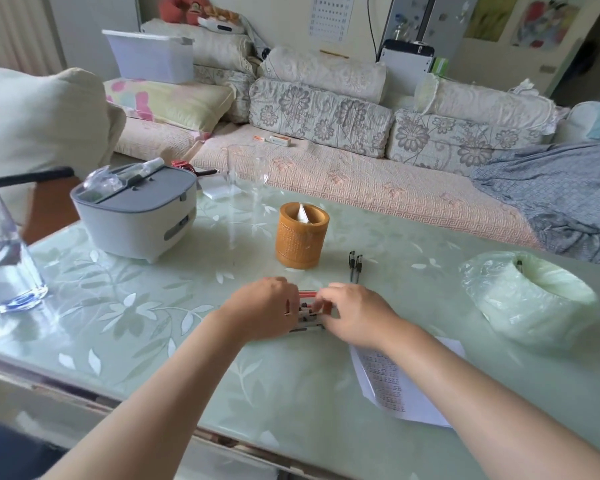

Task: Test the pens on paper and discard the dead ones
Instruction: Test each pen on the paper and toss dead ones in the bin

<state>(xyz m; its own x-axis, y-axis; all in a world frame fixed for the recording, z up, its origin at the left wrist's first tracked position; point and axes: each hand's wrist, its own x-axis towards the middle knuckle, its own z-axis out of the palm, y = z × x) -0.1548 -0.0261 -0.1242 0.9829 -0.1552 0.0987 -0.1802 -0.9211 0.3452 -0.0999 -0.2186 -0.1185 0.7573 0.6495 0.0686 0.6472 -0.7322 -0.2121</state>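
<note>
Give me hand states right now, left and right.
Left hand: closed, gripping one end of the bundle of pens on the table.
Right hand: closed, fingers pinching the other end of the same bundle.

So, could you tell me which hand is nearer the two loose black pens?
Right. The right hand sits just this side of the two black pens; the left hand is farther off, to their left.

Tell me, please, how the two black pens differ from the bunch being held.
The two black pens lie untouched, pointing away; the bunch of pens lies crosswise, held by left hand and right hand. The pair is black; the bunch shows red. In both, pens lie parallel.
</note>
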